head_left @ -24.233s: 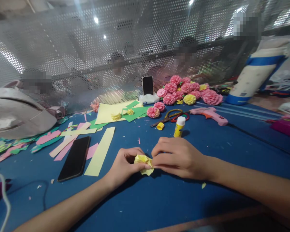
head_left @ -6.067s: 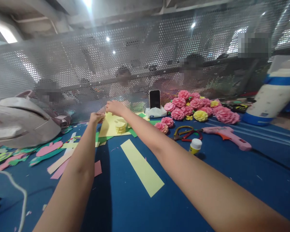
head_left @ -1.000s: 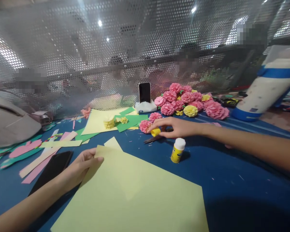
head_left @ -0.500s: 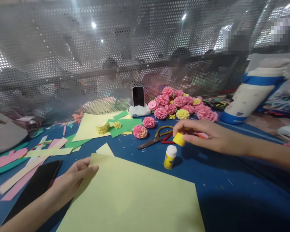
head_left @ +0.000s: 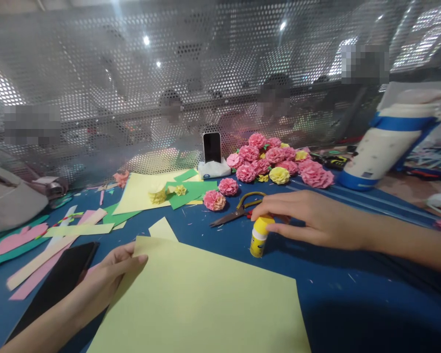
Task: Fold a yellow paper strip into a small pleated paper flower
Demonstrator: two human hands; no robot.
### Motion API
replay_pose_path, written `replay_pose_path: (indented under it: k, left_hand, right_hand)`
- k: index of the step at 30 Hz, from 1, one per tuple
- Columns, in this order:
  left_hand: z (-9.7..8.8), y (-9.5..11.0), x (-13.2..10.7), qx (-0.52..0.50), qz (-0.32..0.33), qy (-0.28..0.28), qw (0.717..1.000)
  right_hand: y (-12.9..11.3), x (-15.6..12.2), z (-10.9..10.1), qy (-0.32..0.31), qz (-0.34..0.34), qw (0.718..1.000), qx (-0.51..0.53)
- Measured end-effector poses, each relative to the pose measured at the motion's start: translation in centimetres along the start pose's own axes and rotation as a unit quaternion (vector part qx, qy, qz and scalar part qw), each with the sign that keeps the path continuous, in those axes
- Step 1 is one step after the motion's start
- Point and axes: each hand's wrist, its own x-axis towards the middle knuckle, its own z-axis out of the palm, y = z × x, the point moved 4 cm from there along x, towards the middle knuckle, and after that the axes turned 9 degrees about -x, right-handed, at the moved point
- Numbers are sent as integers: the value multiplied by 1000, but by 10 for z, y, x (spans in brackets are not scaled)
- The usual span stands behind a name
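My left hand [head_left: 117, 269] pinches the upper left corner of a large pale yellow sheet of paper [head_left: 213, 299], thumb on top. The sheet lies toward me over the blue table. My right hand [head_left: 305, 218] is closed on the yellow cap [head_left: 263, 223] of a glue stick, and the cap sits at the top of the upright glue stick [head_left: 257, 244]. How firmly it is seated I cannot tell. Scissors [head_left: 238, 212] lie just behind, their handles partly hidden by my right hand. A small pale paper scrap [head_left: 163, 229] touches the sheet's far edge.
Pink and yellow paper flowers [head_left: 275, 159] are heaped at the back. A phone [head_left: 212, 147] stands on a white tissue pack [head_left: 213, 169]. Paper strips [head_left: 59, 245] and a dark phone [head_left: 55, 289] lie left. A white and blue bottle [head_left: 385, 142] stands right, before a perforated metal screen [head_left: 132, 98].
My right hand has moved left and down with the cap, bringing it onto the glue stick's white top. My left hand still holds the paper, and the view has shifted slightly.
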Motion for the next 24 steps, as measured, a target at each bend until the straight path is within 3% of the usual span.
replay_pose_path:
  k: [7,15,24]
  left_hand:
    - [3,-2,-2,0,-13,-5,1000]
    - [2,-3,-2,3,-12,-3,1000]
    - [2,-5,-4,-10,-19,9,1000]
  right_hand:
    - [-1,2,-1,2,-34,998,-45]
    - [-1,1,-3,-18,-73,982,-174]
    - [-5,5,2,-6,-66,991,-116]
